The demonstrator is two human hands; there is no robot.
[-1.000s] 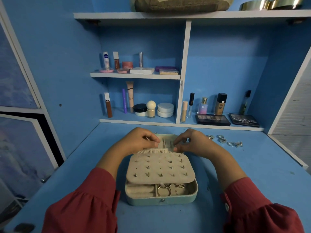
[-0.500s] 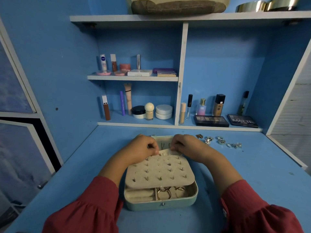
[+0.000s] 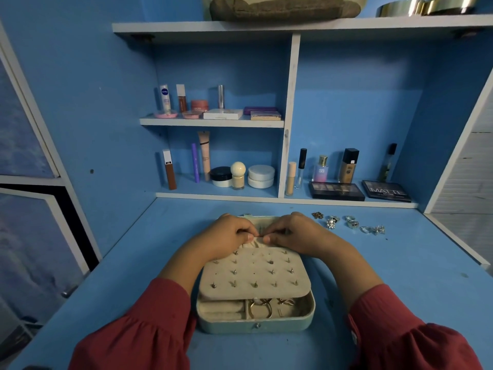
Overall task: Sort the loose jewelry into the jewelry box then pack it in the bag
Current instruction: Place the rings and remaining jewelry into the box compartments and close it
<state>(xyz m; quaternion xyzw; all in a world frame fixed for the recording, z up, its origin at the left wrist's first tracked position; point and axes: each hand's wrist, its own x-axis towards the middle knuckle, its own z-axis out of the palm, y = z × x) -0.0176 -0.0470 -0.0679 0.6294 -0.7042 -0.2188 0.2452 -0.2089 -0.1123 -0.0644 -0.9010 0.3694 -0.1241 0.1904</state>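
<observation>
The jewelry box sits open on the blue desk, close to the person, its pale green front wall with a small clasp facing them; a cream earring panel studded with small metal posts lies over most of the box, tilted a little so the near compartments show beneath it; in those compartments lie a gold ring and some other small gold pieces, beside two cream ring rolls on the left. Both hands meet at the far edge of the panel; the left hand has its fingers curled in, thumb and forefinger pinched at the gathered cream edge there; the right hand is curled the same way, its thumb tip nearly touching the left thumb, pinching at the same edge; whether either holds a piece of jewelry between the fingertips I cannot tell. Both arms wear red sleeves. To the right of the box, well apart from it, a short row of loose jewelry lies on the desk, silver pieces and one gold one at the left end. Behind, the shelves hold bottles, jars and flat makeup palettes; a brown and cream bag rests on the top shelf.
</observation>
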